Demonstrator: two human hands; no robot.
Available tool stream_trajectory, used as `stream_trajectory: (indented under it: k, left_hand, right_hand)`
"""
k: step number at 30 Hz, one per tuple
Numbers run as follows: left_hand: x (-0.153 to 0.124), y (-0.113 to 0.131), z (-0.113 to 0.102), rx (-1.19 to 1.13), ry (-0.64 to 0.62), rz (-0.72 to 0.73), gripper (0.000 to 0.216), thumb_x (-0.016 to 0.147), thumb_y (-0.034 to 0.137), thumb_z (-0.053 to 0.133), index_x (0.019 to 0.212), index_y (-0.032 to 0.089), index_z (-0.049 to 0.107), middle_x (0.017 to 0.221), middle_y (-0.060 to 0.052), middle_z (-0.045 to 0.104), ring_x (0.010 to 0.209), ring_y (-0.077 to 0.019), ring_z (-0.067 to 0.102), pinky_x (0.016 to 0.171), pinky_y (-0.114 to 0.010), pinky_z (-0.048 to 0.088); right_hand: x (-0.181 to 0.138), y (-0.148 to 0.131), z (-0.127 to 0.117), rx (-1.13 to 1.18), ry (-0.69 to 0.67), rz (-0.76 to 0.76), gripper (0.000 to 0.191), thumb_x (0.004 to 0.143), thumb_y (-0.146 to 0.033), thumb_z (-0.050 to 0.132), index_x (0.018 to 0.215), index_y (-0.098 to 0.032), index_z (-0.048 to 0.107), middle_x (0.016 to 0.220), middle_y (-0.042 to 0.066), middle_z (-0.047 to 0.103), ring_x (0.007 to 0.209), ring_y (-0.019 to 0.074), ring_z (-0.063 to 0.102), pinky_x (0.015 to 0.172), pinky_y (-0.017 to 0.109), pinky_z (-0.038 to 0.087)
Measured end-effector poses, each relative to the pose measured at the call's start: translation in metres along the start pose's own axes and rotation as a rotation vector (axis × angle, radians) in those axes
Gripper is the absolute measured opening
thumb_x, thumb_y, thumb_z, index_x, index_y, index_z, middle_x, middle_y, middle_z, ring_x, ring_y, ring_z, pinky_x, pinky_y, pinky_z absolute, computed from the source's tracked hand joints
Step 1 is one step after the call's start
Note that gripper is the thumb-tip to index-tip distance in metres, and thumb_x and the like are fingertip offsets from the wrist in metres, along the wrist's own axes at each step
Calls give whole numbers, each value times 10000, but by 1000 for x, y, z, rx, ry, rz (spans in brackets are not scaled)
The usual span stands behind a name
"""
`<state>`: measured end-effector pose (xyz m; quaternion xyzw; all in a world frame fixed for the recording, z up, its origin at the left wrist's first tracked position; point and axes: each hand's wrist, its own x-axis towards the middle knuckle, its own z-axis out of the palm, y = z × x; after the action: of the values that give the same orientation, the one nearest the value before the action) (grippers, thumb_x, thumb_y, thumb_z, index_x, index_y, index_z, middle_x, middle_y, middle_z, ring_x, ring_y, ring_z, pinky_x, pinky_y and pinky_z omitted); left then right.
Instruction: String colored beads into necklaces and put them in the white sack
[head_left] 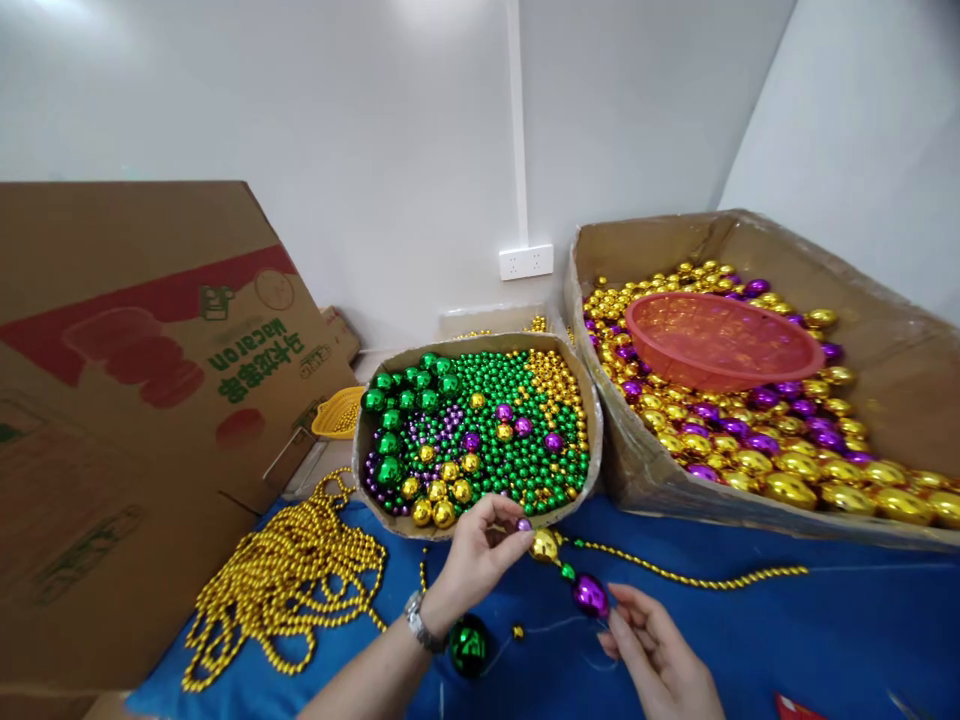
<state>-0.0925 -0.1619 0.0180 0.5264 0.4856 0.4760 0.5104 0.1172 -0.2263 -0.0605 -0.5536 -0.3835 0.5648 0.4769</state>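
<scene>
My left hand (480, 555), with a watch at the wrist, pinches a small purple bead (523, 524) between thumb and fingers in front of the box of sorted beads. Alongside it on the strand come a gold ball bead (545, 546), a small green bead (568, 572) and a large shiny purple bead (591, 596). My right hand (649, 645) is closed at the lower end of that purple bead, fingertips on the clear thread. A large green ball (469, 646) and a small gold bead (517, 632) lie by the thread below my left wrist.
A cardboard box (480, 520) holds green, purple and gold beads. To its right, a larger carton (885, 290) of gold and purple beads carries a red basket (724, 345). Gold bead strings (289, 575) pile at left on the blue cloth (825, 630), beside a tall brown carton (135, 450).
</scene>
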Motion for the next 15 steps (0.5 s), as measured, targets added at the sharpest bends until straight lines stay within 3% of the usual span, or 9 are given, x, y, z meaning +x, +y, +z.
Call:
stream_trajectory:
  k: [6, 9, 12, 15]
  left_hand:
    - [-18, -26, 15, 107, -58, -37, 189, 825, 348, 625, 828, 165, 669, 862, -87, 688, 759, -186, 620, 672, -270, 470]
    - [-26, -21, 19, 251, -82, 100, 131, 834, 294, 620, 795, 184, 680, 994, -106, 687, 914, -224, 621, 801, -317, 459]
    - [-29, -2, 19, 357, -118, 240, 112, 856, 259, 591, 814, 199, 676, 978, -101, 690, 936, -219, 614, 848, -328, 440]
    - [-29, 23, 19, 345, -84, 312, 98, 868, 248, 576, 833, 197, 652, 981, -97, 687, 927, -209, 621, 840, -318, 447]
  right_hand:
    - [2, 37, 3, 90, 92, 39, 505, 680, -589, 678, 988, -197, 600, 740, 24, 677, 636, 200, 682, 599, 307, 550]
    - [6, 42, -11, -126, -26, 32, 442, 710, -568, 646, 980, -217, 641, 765, 36, 699, 637, 210, 686, 577, 308, 553]
    - [11, 25, -20, -345, -87, -136, 374, 715, -506, 662, 993, -256, 686, 990, 64, 709, 895, 252, 681, 762, 340, 560]
    - [12, -2, -8, -398, -162, -302, 362, 775, -452, 629, 1094, -287, 675, 1147, 51, 667, 1069, 245, 620, 937, 337, 490]
